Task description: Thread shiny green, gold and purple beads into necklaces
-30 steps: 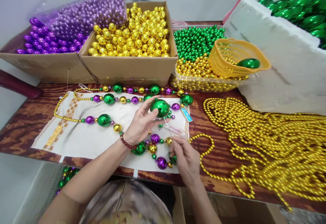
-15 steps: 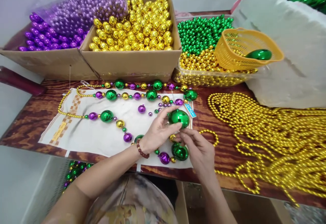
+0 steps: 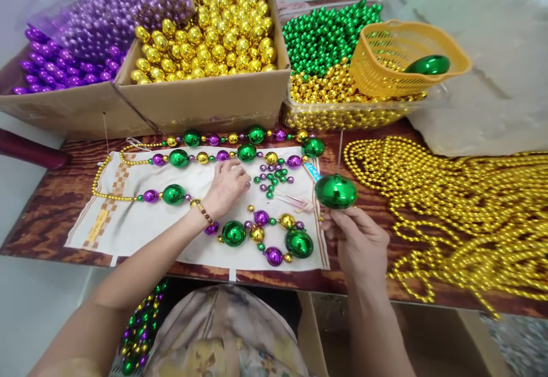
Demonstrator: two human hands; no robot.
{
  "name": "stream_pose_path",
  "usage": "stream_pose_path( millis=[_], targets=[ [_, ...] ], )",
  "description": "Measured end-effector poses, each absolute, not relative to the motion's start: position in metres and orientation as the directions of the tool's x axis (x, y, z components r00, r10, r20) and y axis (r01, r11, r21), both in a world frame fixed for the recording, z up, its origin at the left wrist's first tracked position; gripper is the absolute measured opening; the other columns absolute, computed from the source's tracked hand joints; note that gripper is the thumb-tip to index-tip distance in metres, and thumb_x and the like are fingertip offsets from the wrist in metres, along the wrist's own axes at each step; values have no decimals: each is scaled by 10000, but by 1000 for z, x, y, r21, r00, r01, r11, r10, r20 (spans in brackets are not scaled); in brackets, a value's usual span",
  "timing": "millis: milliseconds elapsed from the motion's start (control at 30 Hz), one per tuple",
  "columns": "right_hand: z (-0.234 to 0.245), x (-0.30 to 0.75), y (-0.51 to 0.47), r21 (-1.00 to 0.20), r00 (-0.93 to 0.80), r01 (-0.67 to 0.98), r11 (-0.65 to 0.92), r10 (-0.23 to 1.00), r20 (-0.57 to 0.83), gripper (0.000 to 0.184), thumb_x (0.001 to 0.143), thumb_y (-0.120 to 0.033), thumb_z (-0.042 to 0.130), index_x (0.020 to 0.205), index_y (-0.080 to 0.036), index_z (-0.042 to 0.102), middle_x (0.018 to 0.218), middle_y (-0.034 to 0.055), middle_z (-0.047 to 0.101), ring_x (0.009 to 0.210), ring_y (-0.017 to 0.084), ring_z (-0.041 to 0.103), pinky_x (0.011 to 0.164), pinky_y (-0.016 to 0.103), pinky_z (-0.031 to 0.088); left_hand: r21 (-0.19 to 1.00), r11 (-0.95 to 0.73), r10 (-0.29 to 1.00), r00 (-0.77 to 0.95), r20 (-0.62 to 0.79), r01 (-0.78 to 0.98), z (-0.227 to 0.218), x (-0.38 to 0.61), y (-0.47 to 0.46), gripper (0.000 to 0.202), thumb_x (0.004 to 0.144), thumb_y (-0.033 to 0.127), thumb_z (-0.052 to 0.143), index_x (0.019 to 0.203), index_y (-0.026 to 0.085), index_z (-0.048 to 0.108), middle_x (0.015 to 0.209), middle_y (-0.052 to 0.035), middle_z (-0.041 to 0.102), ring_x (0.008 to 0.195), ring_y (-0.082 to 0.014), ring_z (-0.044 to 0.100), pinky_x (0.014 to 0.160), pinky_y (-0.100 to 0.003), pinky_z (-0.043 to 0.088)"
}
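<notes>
My right hand [image 3: 357,240] pinches a large green oval bead [image 3: 336,191] from below, beside the cloth's right edge. My left hand [image 3: 228,185] is on the white cloth [image 3: 141,228], its fingers curled downward; whatever lies under them is hidden. Just right of it are small loose green and purple beads [image 3: 274,177]. A bead necklace [image 3: 173,194] in purple, green and gold loops over the cloth, with its gold bead chain at the left. Its near end curls round by another large green bead [image 3: 298,243]. A pink-and-clear slim tool [image 3: 295,201] lies between the loose beads and my right hand.
Cartons of purple beads [image 3: 68,68] and gold beads [image 3: 214,34] line the back. A clear tub [image 3: 342,117] holds small green and gold beads, with a yellow basket [image 3: 372,74] on it. Gold bead chains [image 3: 454,211] cover the right side. Thin pins [image 3: 341,148] stand upright on the table.
My hands have parted: the right has carried the green bead to the right, and the left has let go of it and moved left over the cloth. The view has shifted slightly.
</notes>
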State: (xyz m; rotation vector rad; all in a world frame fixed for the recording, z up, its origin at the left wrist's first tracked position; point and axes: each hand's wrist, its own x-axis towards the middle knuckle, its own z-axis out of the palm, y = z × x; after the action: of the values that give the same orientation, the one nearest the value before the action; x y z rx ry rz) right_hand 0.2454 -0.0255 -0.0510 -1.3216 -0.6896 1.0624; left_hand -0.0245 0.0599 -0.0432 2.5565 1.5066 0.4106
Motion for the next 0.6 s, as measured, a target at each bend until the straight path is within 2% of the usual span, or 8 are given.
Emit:
stream_pose_path(
  millis=[100, 200, 267, 333, 400, 467, 533, 600],
  targets=[
    [-54, 240, -28, -979, 367, -192, -66, 920, -134, 104, 710, -271, 801, 697, -190, 736, 658, 16, 701, 511, 118, 609, 457, 198, 435, 105, -549, 835, 543, 81, 829, -52, -16, 58, 130, 922, 154, 561, 900, 173, 688, 984, -118, 688, 1189, -332, 510, 1024, -566, 319],
    [-56, 236, -31, -990, 337, -124, -71, 935, -109, 99, 741, -278, 774, 712, -191, 737, 646, 13, 690, 518, 122, 607, 478, 208, 442, 80, -538, 843, 538, 27, 839, -54, -13, 59, 147, 932, 139, 539, 890, 172, 675, 941, -117, 689, 1123, -321, 541, 994, -567, 330],
    [-56, 235, -33, -995, 325, -69, -75, 941, -93, 95, 753, -282, 756, 727, -193, 735, 626, 8, 682, 512, 128, 605, 478, 213, 442, 165, -493, 869, 491, 53, 854, -51, -14, 60, 125, 929, 148, 555, 901, 179, 673, 959, -115, 698, 1129, -318, 548, 1000, -568, 330],
    [-55, 234, -34, -998, 289, -2, -65, 955, -63, 98, 770, -282, 737, 727, -195, 730, 586, -4, 657, 503, 129, 595, 488, 218, 447, 390, -397, 917, 380, 125, 831, -42, -16, 61, 90, 923, 194, 589, 935, 190, 678, 1014, -106, 709, 1138, -303, 562, 1014, -542, 347],
    [-53, 234, -34, -997, 221, 59, -45, 975, -31, 107, 798, -278, 717, 727, -198, 723, 573, -14, 638, 503, 128, 590, 502, 221, 454, 743, -245, 966, 226, 129, 623, -31, -16, 61, 119, 917, 271, 618, 986, 200, 684, 1039, -88, 715, 1079, -266, 612, 966, -464, 423],
    [-49, 233, -34, -994, 145, 107, -16, 989, 0, 127, 831, -271, 694, 728, -199, 714, 588, -19, 632, 511, 126, 590, 512, 222, 455, 980, -25, 988, 156, -5, 195, -19, -14, 60, 195, 901, 339, 645, 1031, 201, 691, 1008, -71, 720, 970, -224, 668, 861, -378, 496],
    [-46, 232, -34, -988, 83, 152, 20, 996, 33, 139, 855, -256, 675, 731, -199, 704, 606, -21, 632, 520, 125, 590, 516, 222, 451, 960, 199, 966, 206, -158, -198, -10, -10, 58, 241, 872, 348, 687, 1054, 191, 702, 951, -60, 722, 895, -199, 701, 817, -341, 534],
    [-44, 232, -34, -979, 40, 195, 61, 997, 70, 138, 870, -238, 661, 742, -201, 698, 606, -27, 623, 525, 123, 584, 523, 222, 448, 851, 326, 936, 264, -230, -413, -3, -7, 55, 241, 848, 297, 723, 1057, 178, 717, 918, -55, 723, 889, -190, 716, 865, -347, 554]
  ],
)
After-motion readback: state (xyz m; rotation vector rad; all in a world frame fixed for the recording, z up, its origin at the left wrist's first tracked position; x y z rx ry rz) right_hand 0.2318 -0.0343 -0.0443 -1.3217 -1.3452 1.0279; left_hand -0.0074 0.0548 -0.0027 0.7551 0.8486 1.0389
